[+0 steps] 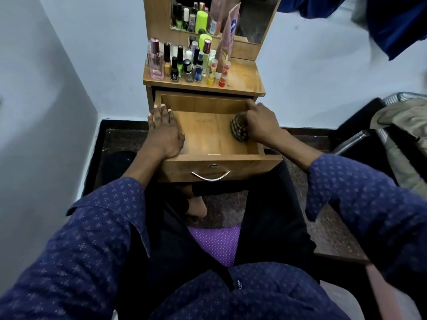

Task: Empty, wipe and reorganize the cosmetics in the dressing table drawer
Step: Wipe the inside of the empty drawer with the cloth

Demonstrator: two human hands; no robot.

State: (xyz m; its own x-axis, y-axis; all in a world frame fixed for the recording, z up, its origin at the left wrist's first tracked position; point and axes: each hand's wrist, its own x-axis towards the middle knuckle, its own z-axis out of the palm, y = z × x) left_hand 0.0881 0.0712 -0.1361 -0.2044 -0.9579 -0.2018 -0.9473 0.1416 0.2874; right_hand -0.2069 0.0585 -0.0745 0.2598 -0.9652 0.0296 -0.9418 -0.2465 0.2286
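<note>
open drawer (203, 105) of dressing table (245, 82): right hand (261, 123) clutches a patterned cloth (239, 130) on the drawer floor; left hand (163, 132), fingers straight, rests on the left wall; cosmetics (184, 63) stand on top.

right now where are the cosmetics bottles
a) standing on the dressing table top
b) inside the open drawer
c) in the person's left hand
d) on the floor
a: the cosmetics bottles stand on the dressing table top, while the open drawer holds only the patterned cloth gripped by the right hand.
</note>
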